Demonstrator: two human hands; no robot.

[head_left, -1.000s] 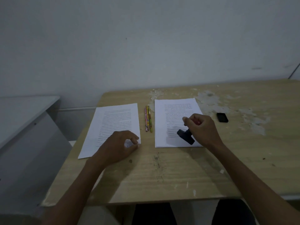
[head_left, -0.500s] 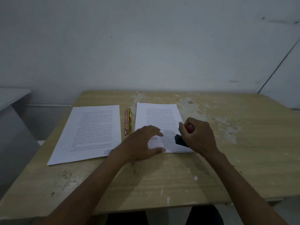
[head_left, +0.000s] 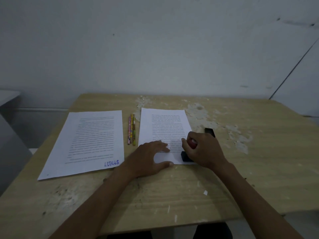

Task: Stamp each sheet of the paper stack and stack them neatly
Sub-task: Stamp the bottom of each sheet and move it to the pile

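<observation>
The worn wooden tabletop [head_left: 189,195] carried a stamped sheet [head_left: 89,144] at the left, marked "LUNAS" in blue at its near right corner. A few coloured pencils [head_left: 131,129] lay between it and the paper stack [head_left: 162,125] at centre. A small black object [head_left: 209,131], possibly the ink pad, sat just beyond the right hand, clear of the paper. The left hand [head_left: 148,159] lay flat with fingers spread, palm down on the stack's near left corner. The right hand [head_left: 202,149] was closed around the stamp [head_left: 187,155], red knob in the fist, dark base down on the stack's near right corner.
</observation>
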